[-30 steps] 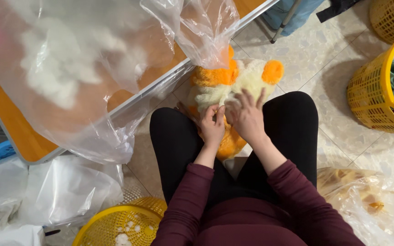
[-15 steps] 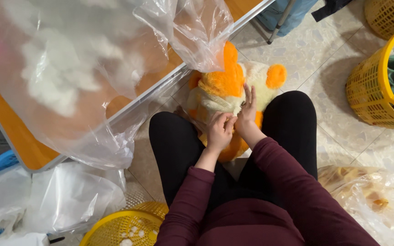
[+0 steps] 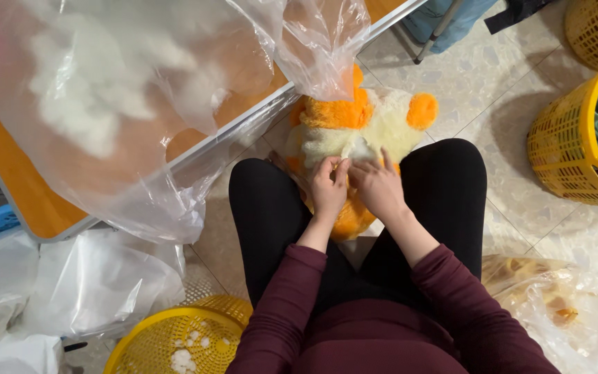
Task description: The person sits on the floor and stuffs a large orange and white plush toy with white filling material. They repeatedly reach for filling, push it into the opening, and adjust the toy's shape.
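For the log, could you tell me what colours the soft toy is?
The soft toy is orange and cream, seen in the head view.

Open tiled floor (image 3: 479, 97) was seen beyond the plush toy (image 3: 361, 131), and free passage was offered there toward the upper right. On the left, the way was blocked by the table edge (image 3: 243, 125) and by the large clear plastic bag (image 3: 140, 104) hung over it, whose lower corner was touching the toy's top. The sides were closed in by the black-clad knees (image 3: 451, 187). Farther right, the path was narrowed by a yellow basket (image 3: 569, 152); another yellow basket (image 3: 174, 339) and crumpled plastic (image 3: 98, 284) were crowded low on the left.
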